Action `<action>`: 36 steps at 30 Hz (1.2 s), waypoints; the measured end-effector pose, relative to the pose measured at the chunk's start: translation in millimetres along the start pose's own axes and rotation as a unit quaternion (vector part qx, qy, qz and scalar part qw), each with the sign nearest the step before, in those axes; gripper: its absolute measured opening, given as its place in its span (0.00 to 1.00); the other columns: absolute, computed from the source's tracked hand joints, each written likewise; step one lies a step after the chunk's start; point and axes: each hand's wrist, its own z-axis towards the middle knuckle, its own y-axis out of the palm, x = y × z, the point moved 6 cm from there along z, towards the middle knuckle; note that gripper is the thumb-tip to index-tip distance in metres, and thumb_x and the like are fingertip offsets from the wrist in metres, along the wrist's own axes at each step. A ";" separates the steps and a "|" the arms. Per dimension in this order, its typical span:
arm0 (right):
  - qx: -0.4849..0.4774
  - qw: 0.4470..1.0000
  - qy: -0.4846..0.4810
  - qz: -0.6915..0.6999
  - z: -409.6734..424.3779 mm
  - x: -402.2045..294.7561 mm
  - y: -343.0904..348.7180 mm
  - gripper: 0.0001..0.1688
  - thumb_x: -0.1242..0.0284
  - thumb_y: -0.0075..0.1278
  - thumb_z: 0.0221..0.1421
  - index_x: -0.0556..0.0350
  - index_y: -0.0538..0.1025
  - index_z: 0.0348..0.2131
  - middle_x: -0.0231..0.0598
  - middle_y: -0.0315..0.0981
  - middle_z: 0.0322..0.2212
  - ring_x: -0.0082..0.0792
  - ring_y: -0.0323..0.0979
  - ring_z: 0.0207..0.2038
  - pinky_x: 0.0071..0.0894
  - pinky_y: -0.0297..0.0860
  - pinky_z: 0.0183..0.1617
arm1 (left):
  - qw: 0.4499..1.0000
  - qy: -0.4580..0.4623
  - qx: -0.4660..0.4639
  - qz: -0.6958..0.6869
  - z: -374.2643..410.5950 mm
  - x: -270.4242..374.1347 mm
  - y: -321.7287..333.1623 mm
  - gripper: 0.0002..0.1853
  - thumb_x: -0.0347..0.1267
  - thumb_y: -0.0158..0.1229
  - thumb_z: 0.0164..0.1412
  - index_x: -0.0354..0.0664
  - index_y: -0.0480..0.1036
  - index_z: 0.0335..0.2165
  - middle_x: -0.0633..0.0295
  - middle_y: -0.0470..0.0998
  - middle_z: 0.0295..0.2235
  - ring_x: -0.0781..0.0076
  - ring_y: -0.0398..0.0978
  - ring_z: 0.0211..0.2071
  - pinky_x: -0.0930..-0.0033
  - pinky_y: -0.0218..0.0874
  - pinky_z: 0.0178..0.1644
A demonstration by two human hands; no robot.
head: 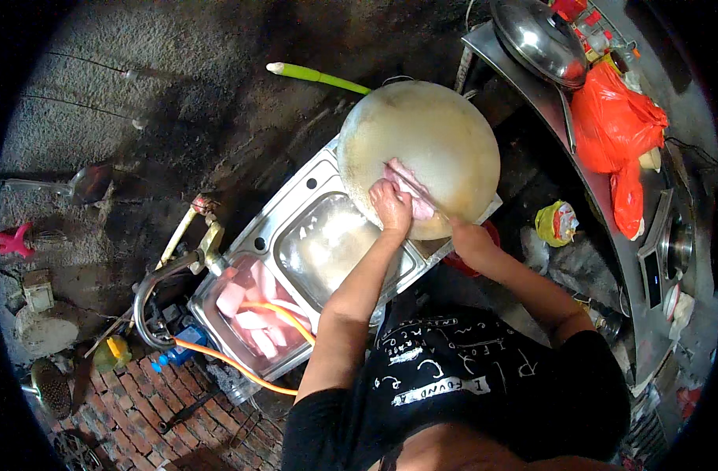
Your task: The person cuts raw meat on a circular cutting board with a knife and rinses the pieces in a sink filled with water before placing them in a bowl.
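A round cutting board (423, 123) sits over the far right end of a steel double sink (264, 247). On its near half lies a piece of pale pink raw meat (422, 207). My left hand (389, 203) presses on the meat with its fingers curled. My right hand (472, 241) grips a knife (415, 187) at the board's near right edge. Its blade is seen nearly edge-on and lies across the meat, just right of my left fingers. The knife's handle is hidden in my fist.
Pale chunks (253, 321) lie in water in the left basin, where an orange hose (235, 368) runs in from a curved faucet (147, 294). A green stalk (317, 76) sticks out behind the board. Right stands a counter (547, 112) with a wok lid (541, 41) and red plastic bag (615, 123).
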 end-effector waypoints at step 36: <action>0.070 0.995 -0.071 0.025 16.5 23.6 26.0 0.15 0.76 0.41 0.53 0.63 0.63 0.42 0.57 0.70 0.20 0.60 0.71 0.26 0.57 0.66 0.30 | 0.998 -0.055 0.029 0.017 -1.4 -16.2 0.3 0.08 0.21 0.54 0.37 0.37 0.63 0.21 0.51 0.65 0.26 0.51 0.62 0.33 0.55 0.55 0.40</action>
